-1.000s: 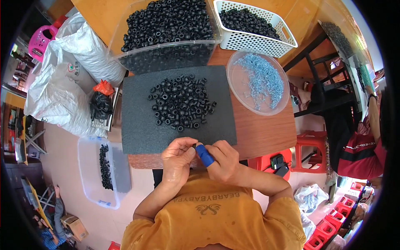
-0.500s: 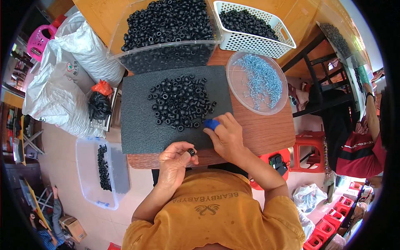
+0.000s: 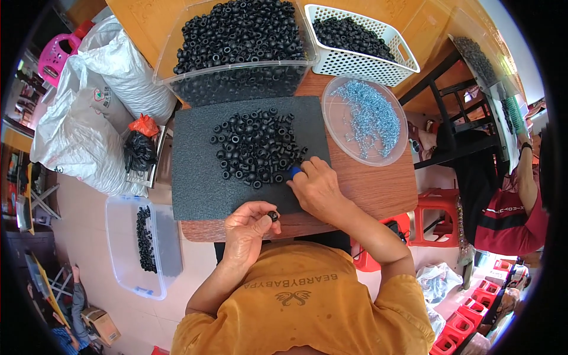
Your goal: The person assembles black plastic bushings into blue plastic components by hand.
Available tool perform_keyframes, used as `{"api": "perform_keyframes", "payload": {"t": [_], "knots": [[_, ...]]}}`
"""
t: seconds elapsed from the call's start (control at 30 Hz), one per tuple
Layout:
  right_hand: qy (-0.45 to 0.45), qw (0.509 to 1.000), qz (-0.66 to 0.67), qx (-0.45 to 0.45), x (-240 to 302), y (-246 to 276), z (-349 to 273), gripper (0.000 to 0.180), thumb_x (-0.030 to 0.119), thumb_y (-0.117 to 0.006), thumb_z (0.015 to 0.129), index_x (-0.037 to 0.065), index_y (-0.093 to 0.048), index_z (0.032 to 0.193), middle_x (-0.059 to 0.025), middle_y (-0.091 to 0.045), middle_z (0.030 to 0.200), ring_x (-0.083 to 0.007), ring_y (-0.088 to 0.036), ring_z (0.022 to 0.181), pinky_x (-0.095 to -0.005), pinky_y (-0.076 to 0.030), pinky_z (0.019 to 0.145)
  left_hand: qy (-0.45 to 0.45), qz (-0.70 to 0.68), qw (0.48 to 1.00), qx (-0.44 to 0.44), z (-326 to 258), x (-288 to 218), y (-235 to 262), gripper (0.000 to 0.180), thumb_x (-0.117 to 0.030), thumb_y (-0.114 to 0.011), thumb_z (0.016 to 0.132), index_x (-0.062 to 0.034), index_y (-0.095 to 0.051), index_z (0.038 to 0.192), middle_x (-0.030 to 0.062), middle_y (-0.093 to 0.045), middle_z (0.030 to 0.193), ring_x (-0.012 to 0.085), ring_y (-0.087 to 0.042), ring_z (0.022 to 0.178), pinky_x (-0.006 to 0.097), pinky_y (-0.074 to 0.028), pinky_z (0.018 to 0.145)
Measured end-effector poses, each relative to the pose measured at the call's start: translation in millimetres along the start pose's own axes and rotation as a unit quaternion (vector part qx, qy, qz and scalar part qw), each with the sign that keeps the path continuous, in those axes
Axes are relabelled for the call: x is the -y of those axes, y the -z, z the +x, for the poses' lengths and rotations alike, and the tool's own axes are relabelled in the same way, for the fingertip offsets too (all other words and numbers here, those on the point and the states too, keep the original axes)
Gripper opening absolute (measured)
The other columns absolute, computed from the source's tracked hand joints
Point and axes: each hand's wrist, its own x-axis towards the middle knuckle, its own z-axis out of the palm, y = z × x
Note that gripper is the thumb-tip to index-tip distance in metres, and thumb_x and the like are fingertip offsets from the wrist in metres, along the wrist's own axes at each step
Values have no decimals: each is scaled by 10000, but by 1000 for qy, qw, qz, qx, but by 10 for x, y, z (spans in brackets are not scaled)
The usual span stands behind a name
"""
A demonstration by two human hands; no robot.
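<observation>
Near the table's front edge, my left hand [image 3: 245, 229] is closed, pinching a small black ring-shaped part [image 3: 273, 216] between thumb and fingers. My right hand [image 3: 316, 188] bends over the lower right of a loose pile of black ring-shaped parts [image 3: 254, 145]. Its fingers are curled, and a blue finger cover [image 3: 294, 171] shows on one of them. What those fingertips hold, if anything, is hidden. Under the pile lies a dark grey foam mat [image 3: 192, 160], on a brown wooden table [image 3: 378, 192].
At the back stand a clear bin [image 3: 236, 65] of black parts and a white perforated basket [image 3: 367, 68] holding more. A round clear tray [image 3: 334, 127] of small bluish pieces sits right. White sacks [image 3: 83, 142] and a clear floor bin [image 3: 127, 278] are left; a red stool [image 3: 436, 219] is right.
My right hand has moved slightly away from me, to the pile's lower right edge, and turned so less of the blue cover shows. My left hand stays put with its black part.
</observation>
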Motion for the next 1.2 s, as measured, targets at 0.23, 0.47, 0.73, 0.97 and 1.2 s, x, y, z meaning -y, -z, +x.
{"api": "perform_keyframes", "payload": {"t": [0.23,0.47,0.73,0.97,1.2], "knots": [[16,1000,8,6,3,120,-34,128,53,-657,623,41,-531,631,-138,-472,707,-297,-458,726,-376,-383,617,8,10,1000,-10,12,-2,-47,193,-9,-652,828,53,-608,1006,123,-634,871,190,-611,716,311,-522,686],[-59,988,141,-15,-10,132,-58,151,40,-697,689,27,-546,684,-119,-517,691,-282,-503,653,-385,-406,550,18,18,999,-28,34,3,-96,175,-40,-636,851,27,-583,1004,116,-610,905,177,-578,727,338,-497,688],[-120,924,347,-104,384,212,-88,131,37,-721,730,33,-657,844,-71,-577,707,-199,-512,575,-306,-396,502,8,19,1000,-21,123,22,-239,233,-118,-595,903,-18,-497,1089,77,-591,936,164,-581,793,307,-485,742],[-38,962,181,-199,496,114,-112,215,32,-759,667,18,-655,854,-70,-582,730,-233,-512,590,-318,-393,489,-48,19,998,-45,125,67,-281,233,-112,-586,912,-26,-487,1105,51,-590,936,123,-579,825,276,-476,782],[-88,954,201,-204,565,236,-105,219,35,-770,646,21,-656,833,-73,-596,797,-251,-527,665,-336,-412,541,-65,7,996,-63,138,98,-382,178,-61,-542,926,-31,-497,1095,48,-576,948,111,-560,862,250,-466,790]]}}
